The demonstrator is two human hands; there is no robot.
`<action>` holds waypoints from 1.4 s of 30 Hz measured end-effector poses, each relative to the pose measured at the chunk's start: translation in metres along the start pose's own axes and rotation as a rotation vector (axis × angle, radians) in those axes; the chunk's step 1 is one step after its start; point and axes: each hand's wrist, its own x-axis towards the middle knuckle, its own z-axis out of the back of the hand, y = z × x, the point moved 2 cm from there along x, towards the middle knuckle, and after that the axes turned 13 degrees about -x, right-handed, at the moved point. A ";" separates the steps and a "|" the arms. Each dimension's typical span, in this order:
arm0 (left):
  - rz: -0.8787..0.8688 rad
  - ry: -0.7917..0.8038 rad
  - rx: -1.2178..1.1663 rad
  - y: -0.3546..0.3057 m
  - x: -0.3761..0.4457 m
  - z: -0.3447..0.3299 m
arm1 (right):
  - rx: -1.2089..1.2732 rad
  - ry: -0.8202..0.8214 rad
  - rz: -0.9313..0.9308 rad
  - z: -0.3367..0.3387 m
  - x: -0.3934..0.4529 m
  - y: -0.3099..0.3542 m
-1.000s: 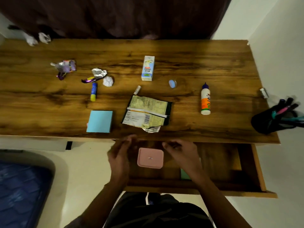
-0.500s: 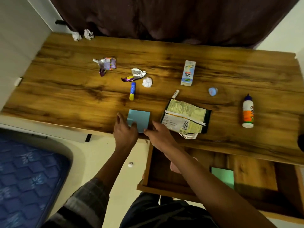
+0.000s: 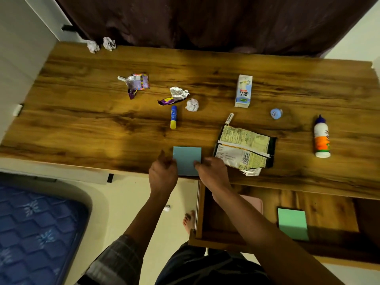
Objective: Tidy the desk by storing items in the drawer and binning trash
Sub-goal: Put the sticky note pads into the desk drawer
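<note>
both hands – left grip (image 3: 163, 173), right grip (image 3: 211, 171) – pinch the blue sticky pad (image 3: 186, 160) at the bench (image 3: 82, 128) edge. torn snack packet (image 3: 244, 150) lies just beside – glue stick (image 3: 173, 119) beyond.

dark curtain (image 3: 205, 21) behind, blue patterned mattress (image 3: 37, 233) lower left, cream floor (image 3: 127, 202)

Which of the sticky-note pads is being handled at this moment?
The blue pad at the desk's front edge, held between left hand and right hand. The green pad lies untouched in the open drawer.
</note>
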 end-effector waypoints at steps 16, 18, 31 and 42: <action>0.085 0.054 -0.196 0.020 -0.077 -0.022 | -0.090 -0.165 0.052 0.056 -0.048 -0.098; 0.105 0.092 -0.250 0.012 -0.093 -0.038 | -0.070 -0.190 0.052 0.072 -0.054 -0.120; 0.166 0.400 -0.187 -0.026 -0.225 -0.227 | -0.038 -0.296 -0.204 0.226 -0.073 -0.303; 0.562 0.418 -0.129 -0.014 -0.243 -0.355 | -0.208 -0.272 -0.294 0.291 -0.011 -0.382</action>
